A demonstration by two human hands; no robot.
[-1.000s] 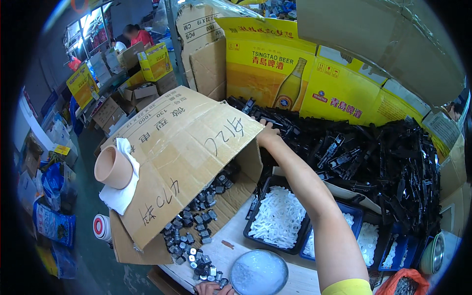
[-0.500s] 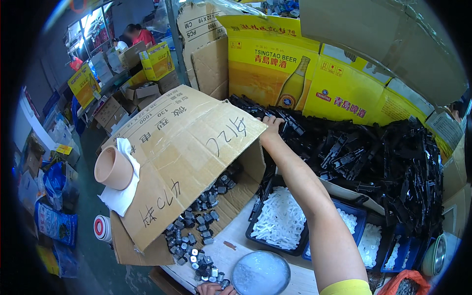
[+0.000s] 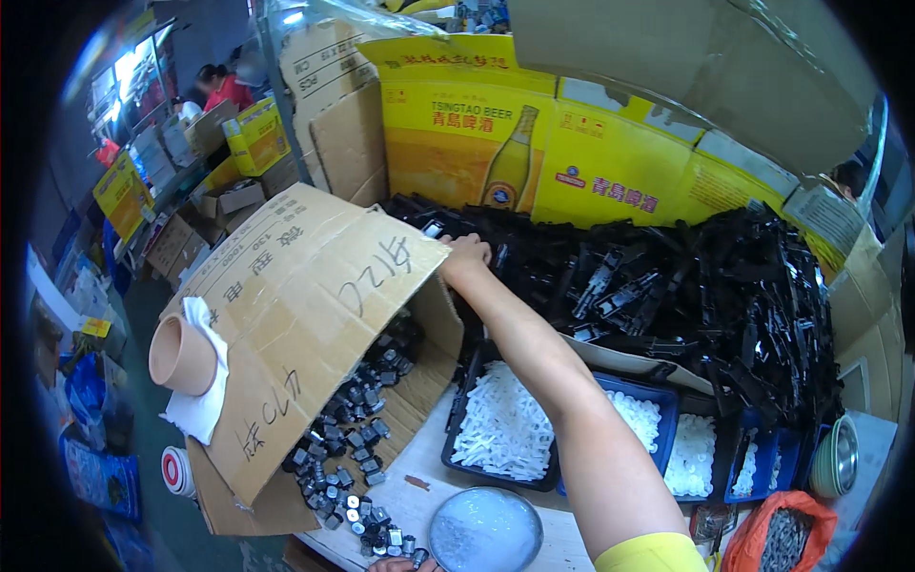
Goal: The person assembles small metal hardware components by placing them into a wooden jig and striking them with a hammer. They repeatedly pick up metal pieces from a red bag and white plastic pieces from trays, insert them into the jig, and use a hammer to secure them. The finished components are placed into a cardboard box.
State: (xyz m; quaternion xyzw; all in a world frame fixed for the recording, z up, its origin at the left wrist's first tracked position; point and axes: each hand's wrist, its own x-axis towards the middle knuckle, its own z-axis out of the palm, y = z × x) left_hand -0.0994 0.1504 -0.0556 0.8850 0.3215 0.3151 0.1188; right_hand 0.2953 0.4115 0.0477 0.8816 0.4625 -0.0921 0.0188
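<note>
My right arm stretches over the bench to a big heap of black plastic parts (image 3: 629,286). At its far left end my right hand (image 3: 467,253) curls its fingers down among the parts, beside the cardboard flap; what they grip is hidden. Only the top of my left hand (image 3: 405,565) shows at the lower edge, its fingers closed around a small motor (image 3: 419,557). Many more small metal motors (image 3: 348,443) spill from under a tilted cardboard box (image 3: 286,315). Right of my left hand stands a round bowl (image 3: 485,530) with a whitish, translucent substance.
Under my right arm, black and blue trays hold white plastic pieces (image 3: 505,424) and white discs (image 3: 690,462). An orange bag (image 3: 782,539) of small metal parts and stacked bowls (image 3: 837,458) stand at right. A pinkish cup (image 3: 183,356) rests on the box. Yellow cartons (image 3: 610,162) wall the back.
The whole view has shifted, so the scene sits farther left. My right hand stays at the left end of the black heap, its fingers still curled. My left hand remains by the motors.
</note>
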